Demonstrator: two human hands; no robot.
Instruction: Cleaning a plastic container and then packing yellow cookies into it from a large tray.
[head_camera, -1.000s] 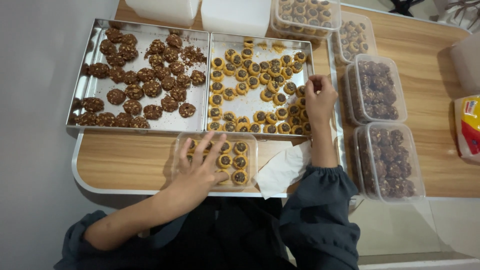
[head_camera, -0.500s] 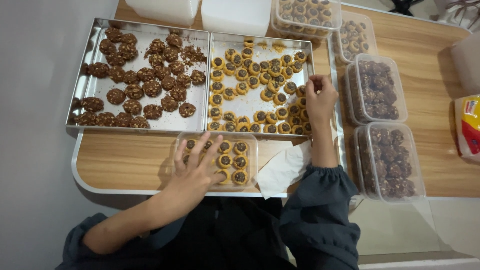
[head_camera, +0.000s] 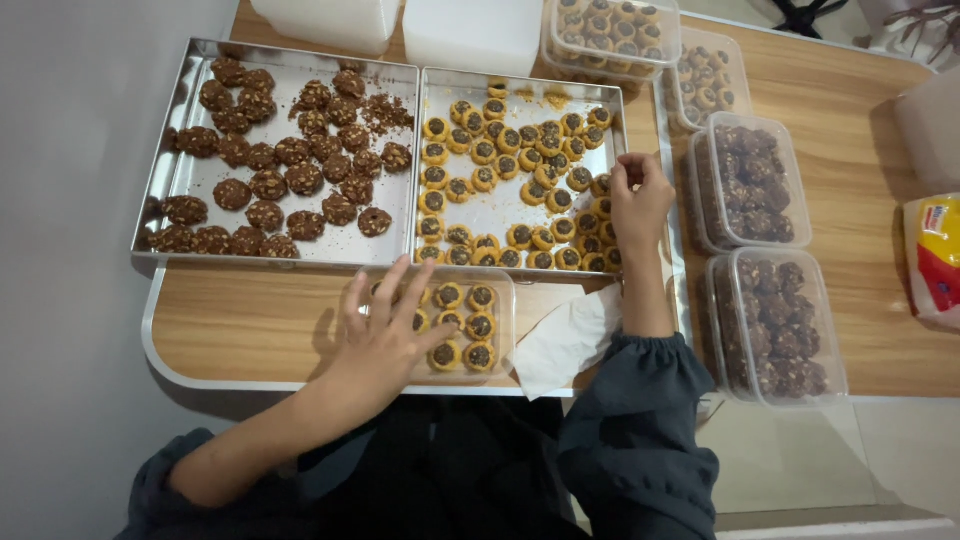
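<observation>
A pale wooden tabletop with a metal edge (head_camera: 250, 325) runs across the view, crowded with baking trays and plastic tubs. Nearest the person sits a clear rectangular plastic container (head_camera: 497, 285), partly filled with small round yellow tarts with dark centres (head_camera: 464, 325); its long axis lies left to right, parallel to the table edge. The left hand (head_camera: 385, 330) rests flat over the container's left end, fingers spread and grasping nothing, touching the rim and the tarts beneath. The right hand (head_camera: 638, 200) reaches farther away, over the right edge of the shiny rectangular metal tray of yellow tarts (head_camera: 500, 210), its fingertips pinched together at one tart near that edge; whether the tart is actually lifted I cannot tell. From this pinch, the container lies toward the person and to the left, with a crumpled white paper napkin (head_camera: 570, 335) between. Beside the tart tray, to its left, a second metal tray holds dark brown nut-crusted cookies (head_camera: 270, 180). Lidded clear tubs of dark cookies (head_camera: 750, 180) stand to the right.
</observation>
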